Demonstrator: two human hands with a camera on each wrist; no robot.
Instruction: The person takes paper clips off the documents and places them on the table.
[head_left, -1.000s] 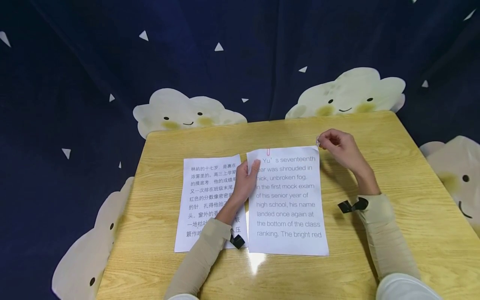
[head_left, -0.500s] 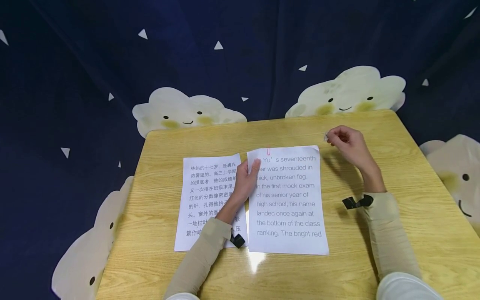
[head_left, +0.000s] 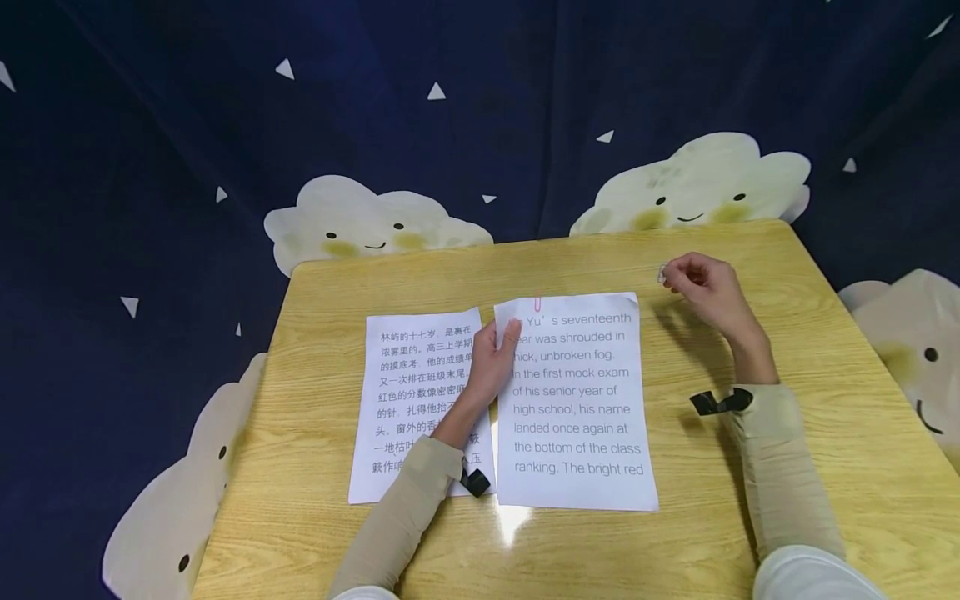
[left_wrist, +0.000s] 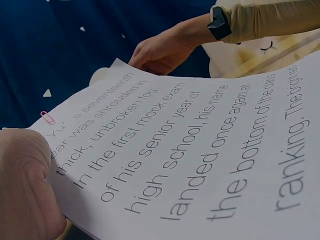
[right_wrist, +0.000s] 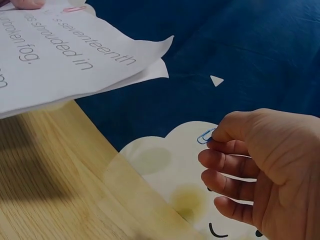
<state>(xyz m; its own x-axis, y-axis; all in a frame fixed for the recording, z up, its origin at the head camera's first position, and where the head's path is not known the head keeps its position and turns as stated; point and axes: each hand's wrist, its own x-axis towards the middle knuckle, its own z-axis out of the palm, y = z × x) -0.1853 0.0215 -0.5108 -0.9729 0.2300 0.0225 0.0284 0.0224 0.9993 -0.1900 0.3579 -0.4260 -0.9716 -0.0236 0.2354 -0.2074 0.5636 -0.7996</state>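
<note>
At its upper left edge, my left hand grips a small stack of English-printed sheets, thumb on top. A pink paper clip sits on the stack's top edge, near that thumb. Beyond the top right corner, my right hand is raised and pinches a blue paper clip between thumb and index finger. The other fingers are bent and hold nothing. In the right wrist view the stack's corner leaves curl slightly apart, with a gap between them and the clip.
A sheet with Chinese print lies to the left on the wooden table, partly under my left forearm. Behind the table hangs a dark blue curtain with cloud figures.
My right hand, with the blue paper clip, has moved right and slightly away from the stack's top right corner. The left hand and the sheets have stayed put.
</note>
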